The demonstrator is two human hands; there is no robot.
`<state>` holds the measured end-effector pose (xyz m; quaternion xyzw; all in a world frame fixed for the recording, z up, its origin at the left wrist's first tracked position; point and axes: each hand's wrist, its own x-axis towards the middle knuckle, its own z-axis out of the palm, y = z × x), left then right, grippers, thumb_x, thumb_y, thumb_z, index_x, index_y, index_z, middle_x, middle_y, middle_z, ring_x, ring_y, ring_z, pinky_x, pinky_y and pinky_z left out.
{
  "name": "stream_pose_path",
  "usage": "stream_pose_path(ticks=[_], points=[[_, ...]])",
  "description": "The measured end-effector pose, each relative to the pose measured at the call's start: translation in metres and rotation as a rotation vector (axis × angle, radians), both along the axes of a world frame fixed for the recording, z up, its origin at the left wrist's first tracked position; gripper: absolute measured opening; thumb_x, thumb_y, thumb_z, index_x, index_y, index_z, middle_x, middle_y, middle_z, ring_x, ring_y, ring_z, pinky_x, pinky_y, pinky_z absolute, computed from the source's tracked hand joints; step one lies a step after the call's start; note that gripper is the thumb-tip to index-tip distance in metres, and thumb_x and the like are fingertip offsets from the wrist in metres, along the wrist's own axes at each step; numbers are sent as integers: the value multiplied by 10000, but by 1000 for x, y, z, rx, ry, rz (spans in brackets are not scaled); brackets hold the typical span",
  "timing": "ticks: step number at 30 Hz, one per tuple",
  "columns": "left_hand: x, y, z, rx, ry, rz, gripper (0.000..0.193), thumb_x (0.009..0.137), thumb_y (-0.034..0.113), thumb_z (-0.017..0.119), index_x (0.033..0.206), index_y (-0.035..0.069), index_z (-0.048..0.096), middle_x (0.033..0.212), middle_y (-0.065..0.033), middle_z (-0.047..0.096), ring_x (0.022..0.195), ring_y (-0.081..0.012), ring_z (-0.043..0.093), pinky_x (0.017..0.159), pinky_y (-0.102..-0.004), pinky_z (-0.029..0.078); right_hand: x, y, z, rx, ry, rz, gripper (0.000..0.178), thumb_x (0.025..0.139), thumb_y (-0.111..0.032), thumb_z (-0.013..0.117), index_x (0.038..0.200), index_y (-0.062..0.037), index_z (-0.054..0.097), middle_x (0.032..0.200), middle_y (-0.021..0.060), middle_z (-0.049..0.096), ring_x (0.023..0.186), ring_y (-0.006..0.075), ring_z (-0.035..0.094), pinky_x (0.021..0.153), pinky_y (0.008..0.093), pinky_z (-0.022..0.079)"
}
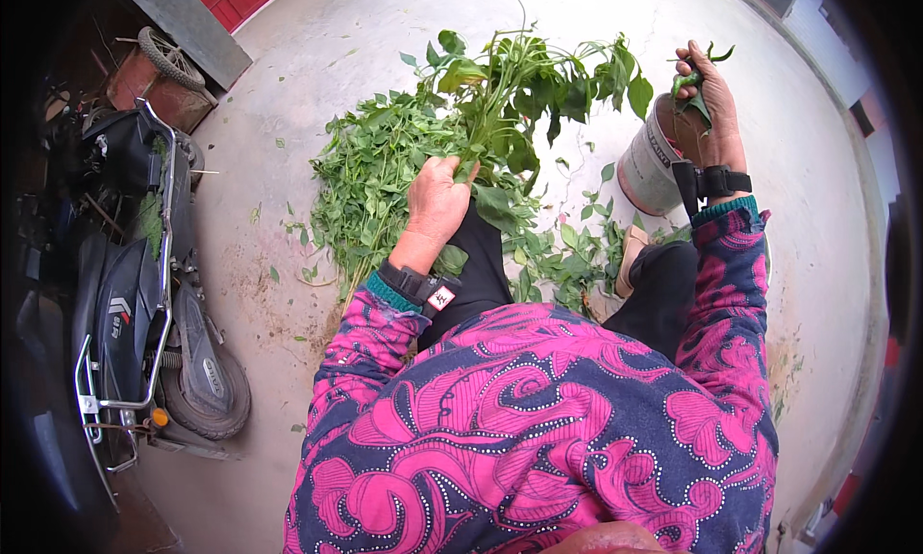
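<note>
My left hand is closed around the stems of a leafy green plant bunch, holding it up over my knee. A big pile of cut green leafy plants lies on the concrete floor just beyond that hand. My right hand is raised over a round metal bucket and pinches a few green pods with small leaves. Both wrists carry black straps, and the sleeves are pink and navy patterned.
A dark scooter is parked at the left, with a box and a tyre behind it. Loose leaves are scattered by my feet. A grey wall base and a red door stand at the top left.
</note>
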<state>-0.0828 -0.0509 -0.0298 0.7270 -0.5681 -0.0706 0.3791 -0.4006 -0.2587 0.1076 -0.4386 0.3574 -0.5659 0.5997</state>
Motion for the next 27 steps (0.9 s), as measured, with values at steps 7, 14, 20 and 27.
stream_pose_path(ticks=[7, 14, 20, 27], points=[[21, -5, 0, -140, 547, -57, 257, 986, 279, 543, 840, 68, 563, 707, 36, 500, 622, -70, 458, 570, -218, 386, -151, -4, -85, -154, 751, -389, 293, 865, -372, 701, 844, -81, 697, 620, -27, 588, 437, 25, 445, 407, 187, 335], [85, 0, 24, 211, 1402, -582, 479, 993, 495, 408, 717, 103, 404, 574, 35, 291, 464, -82, 276, 411, -234, 206, -337, -17, -177, -49, 1626, -227, 430, 770, -227, 673, 1144, -17, 636, 941, 213, 689, 900, 311, 679, 789, 414, 507], [104, -6, 33, 223, 1595, -942, 468, 988, 520, 390, 748, 122, 447, 528, 61, 299, 470, -86, 255, 427, -254, 197, -216, -14, -158, 87, 1215, 106, 304, 823, -124, 642, 1060, 67, 638, 926, 143, 694, 778, 184, 659, 725, 304, 536], [75, -8, 53, 340, 1556, -937, 481, 990, 532, 366, 747, 123, 444, 512, 65, 265, 453, -80, 232, 445, -256, 206, 106, 92, -80, -866, 641, 486, 202, 904, -117, 587, 1039, 10, 666, 803, 151, 665, 786, 128, 648, 731, 289, 518]])
